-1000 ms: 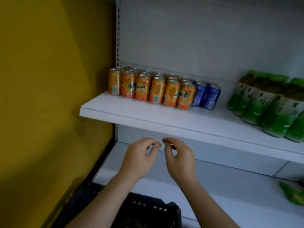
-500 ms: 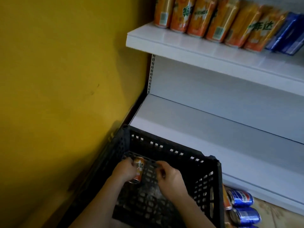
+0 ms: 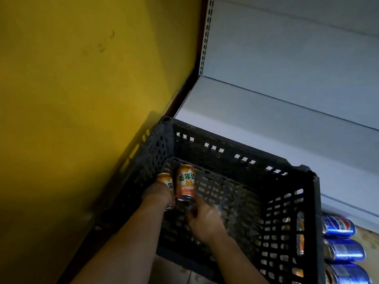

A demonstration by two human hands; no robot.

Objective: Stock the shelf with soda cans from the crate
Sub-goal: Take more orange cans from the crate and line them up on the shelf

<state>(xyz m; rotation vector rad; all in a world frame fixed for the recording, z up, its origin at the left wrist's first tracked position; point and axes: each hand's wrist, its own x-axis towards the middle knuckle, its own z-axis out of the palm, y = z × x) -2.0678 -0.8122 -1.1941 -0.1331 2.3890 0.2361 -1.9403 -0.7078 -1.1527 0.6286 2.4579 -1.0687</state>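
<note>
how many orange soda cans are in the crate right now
2. One orange can lies by the right hand; another sits partly under the left hand. The crate shows no others.

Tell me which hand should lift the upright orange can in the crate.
Right. The left hand already covers the other orange can, while the right hand looks empty just below the upright orange can in the crate.

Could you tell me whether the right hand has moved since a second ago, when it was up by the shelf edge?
Yes. The right hand has dropped from the shelf edge down into the black crate.
</note>
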